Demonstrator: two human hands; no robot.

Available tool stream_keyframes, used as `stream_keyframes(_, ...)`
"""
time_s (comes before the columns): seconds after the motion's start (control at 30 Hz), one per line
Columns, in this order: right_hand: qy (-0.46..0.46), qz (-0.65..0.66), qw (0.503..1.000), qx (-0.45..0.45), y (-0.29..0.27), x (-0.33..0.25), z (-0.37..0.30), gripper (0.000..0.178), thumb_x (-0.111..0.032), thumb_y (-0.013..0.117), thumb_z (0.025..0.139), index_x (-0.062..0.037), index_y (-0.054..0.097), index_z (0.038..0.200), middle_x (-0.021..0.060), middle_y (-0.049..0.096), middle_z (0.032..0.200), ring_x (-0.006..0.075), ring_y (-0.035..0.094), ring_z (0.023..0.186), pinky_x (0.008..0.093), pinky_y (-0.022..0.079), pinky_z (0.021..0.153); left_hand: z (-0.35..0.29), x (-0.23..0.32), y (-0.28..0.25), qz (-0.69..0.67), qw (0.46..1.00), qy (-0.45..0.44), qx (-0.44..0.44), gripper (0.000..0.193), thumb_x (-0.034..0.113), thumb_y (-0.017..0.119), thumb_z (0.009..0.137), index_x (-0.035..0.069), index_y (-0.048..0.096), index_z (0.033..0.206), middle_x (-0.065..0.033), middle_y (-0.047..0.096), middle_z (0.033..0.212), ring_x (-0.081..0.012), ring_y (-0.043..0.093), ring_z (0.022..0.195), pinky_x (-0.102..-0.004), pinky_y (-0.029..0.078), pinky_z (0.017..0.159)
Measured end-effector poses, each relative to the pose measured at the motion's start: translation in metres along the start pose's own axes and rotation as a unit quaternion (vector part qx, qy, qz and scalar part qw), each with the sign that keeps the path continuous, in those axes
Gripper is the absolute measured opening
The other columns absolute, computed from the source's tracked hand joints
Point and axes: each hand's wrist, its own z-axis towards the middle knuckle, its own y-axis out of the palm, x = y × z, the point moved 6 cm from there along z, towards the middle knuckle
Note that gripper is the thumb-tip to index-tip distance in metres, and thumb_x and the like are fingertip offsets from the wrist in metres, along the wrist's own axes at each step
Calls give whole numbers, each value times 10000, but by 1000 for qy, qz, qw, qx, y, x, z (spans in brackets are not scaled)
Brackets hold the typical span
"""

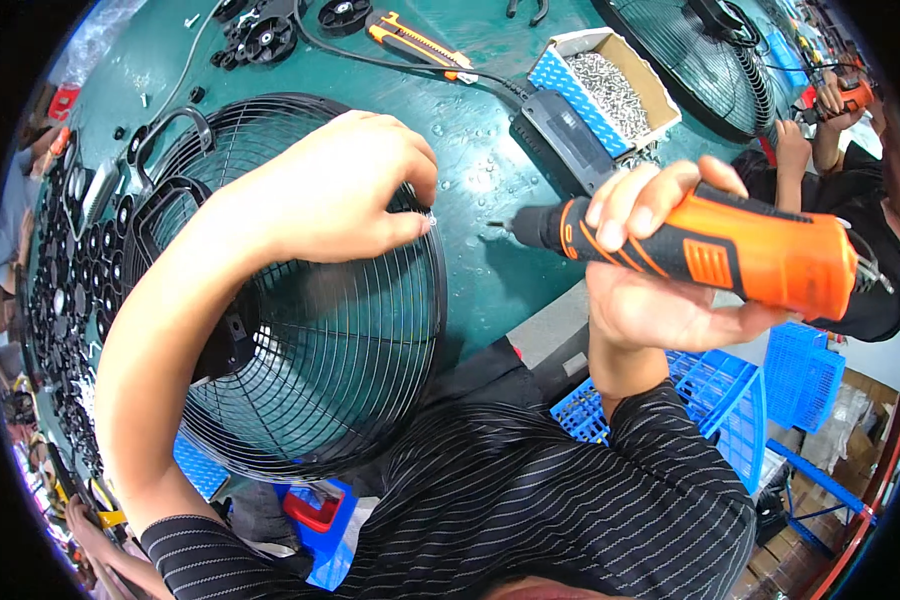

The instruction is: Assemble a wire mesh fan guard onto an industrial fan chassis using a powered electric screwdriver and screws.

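My right hand [660, 260] is wrapped round an orange and black cordless screwdriver [715, 250], its bit pointing left towards the fan guard. A round black wire fan guard [370, 330] lies on the green table, in front of me to the left. My left hand [360, 190] reaches over it, thumb and fingers curled together at its right rim. At the thumb tip shows a tiny silvery bit [432, 221], too small to name surely. A gap separates the screwdriver bit from my left fingers.
An open box of small screws [610, 95] stands beyond the screwdriver, beside a dark cabled device [565, 135]. An orange utility knife [420, 45] lies farther back. Black parts [80, 240] crowd the left side. Another fan guard [690, 60] and a co-worker's hand [792, 150] are at far right.
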Motion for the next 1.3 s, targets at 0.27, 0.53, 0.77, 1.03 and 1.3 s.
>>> stream_keyframes(0.27, 34, -59, 998, -1, -13, -22, -43, 953, -882, 356, 778, -102, 493, 1307, 165, 580, 794, 296, 555, 678, 432, 451, 611, 38, 31, 23, 279, 954, -86, -65, 178, 191, 685, 667, 27, 700, 735, -109, 699, 888, -262, 609, 987, -381, 452, 905)
stream_keyframes(0.53, -145, -90, 983, -64, -5, -18, -67, 436, -157, 689, 876, 7, 485, 1224, 169, 622, 831, 277, 605, 715, 379, 497, 641, 41, 22, 38, 319, 924, -187, -102, 240, 218, 722, 602, 33, 723, 754, -115, 695, 915, -263, 615, 1021, -427, 427, 991)
stream_keyframes(0.77, -145, -118, 980, -70, -13, -24, -70, 416, -168, 645, 921, -4, 451, 1251, 141, 596, 840, 242, 600, 705, 350, 492, 634, 42, 27, 36, 320, 920, -218, -60, 258, 196, 694, 587, -4, 716, 750, -135, 683, 934, -280, 609, 1029, -390, 455, 963)
stream_keyframes(1.03, 35, -4, 998, -52, -38, -46, -69, 983, -865, 375, 793, -3, 430, 1264, 207, 579, 886, 301, 592, 780, 418, 492, 715, 48, 76, 15, 271, 956, -104, 40, 140, 139, 678, 569, 42, 604, 637, -132, 628, 760, -318, 611, 815, -415, 487, 763)
stream_keyframes(1.3, -18, 45, 997, 55, -45, -87, -47, 1043, -920, 418, 702, 1, 563, 1169, 167, 594, 738, 271, 575, 610, 386, 480, 580, 11, 140, 20, 80, 995, 15, 59, 184, 60, 707, 665, 70, 539, 739, -97, 561, 707, -326, 590, 704, -425, 468, 664)
